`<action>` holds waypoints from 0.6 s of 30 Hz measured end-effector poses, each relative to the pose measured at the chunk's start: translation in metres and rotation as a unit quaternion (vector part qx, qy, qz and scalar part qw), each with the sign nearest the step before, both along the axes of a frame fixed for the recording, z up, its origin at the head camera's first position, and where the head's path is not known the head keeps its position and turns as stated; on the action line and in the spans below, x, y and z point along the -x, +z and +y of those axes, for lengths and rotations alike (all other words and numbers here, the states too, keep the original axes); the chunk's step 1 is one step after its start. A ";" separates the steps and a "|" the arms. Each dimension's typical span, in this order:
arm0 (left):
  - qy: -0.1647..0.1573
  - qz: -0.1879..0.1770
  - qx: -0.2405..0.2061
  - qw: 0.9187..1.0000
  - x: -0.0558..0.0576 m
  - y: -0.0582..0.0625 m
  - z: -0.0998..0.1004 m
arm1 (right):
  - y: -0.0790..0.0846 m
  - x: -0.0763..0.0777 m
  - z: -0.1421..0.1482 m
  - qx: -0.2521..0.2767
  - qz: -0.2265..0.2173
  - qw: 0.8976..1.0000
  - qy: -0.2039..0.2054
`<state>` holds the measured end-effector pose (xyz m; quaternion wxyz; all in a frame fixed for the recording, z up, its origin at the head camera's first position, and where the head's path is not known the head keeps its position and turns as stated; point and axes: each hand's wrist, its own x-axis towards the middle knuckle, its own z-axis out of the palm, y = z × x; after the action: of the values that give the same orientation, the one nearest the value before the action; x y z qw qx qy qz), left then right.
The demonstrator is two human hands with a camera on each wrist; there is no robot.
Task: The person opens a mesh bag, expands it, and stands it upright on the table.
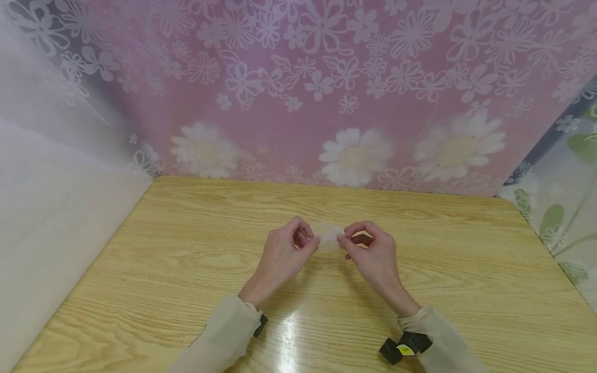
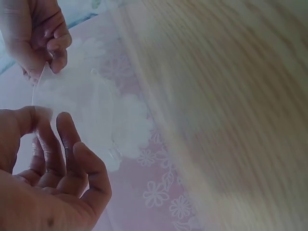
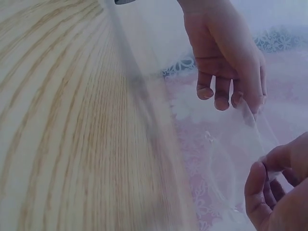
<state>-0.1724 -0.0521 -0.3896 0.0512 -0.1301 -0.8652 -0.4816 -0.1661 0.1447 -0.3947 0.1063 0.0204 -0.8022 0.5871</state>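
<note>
A small, thin, see-through plastic bag point(image 1: 328, 237) is stretched between both hands above the table. My left hand point(image 1: 283, 254) pinches one side of it between thumb and index finger. On the opposite side, my right hand point(image 1: 377, 256) pinches it the same way. In the left wrist view the bag point(image 2: 79, 110) hangs below the pinched edge, its far end crinkled. The other fingers of the left hand point(image 2: 72, 187) are loosely bent beside it. From the right wrist, the bag point(image 3: 228, 159) shows as a clear sheet drawn between the two hands.
The wood-grain table point(image 1: 186, 248) spreads out under both hands. Behind it hangs a pink flowered curtain point(image 1: 280, 119), with a pale sheet point(image 1: 60, 181) at the left and a leaf-patterned one point(image 1: 559, 207) at the right. A dark wrist strap point(image 1: 415, 342) circles the right sleeve.
</note>
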 end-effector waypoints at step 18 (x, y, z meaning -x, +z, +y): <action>-0.020 0.044 -0.039 0.998 0.000 -0.004 -0.002 | -0.006 -0.001 0.001 -0.022 0.029 0.999 0.014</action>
<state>-0.1725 -0.0542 -0.3933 0.0846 -0.1669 -0.8399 -0.5095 -0.1649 0.1452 -0.4003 0.1210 0.0515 -0.8111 0.5699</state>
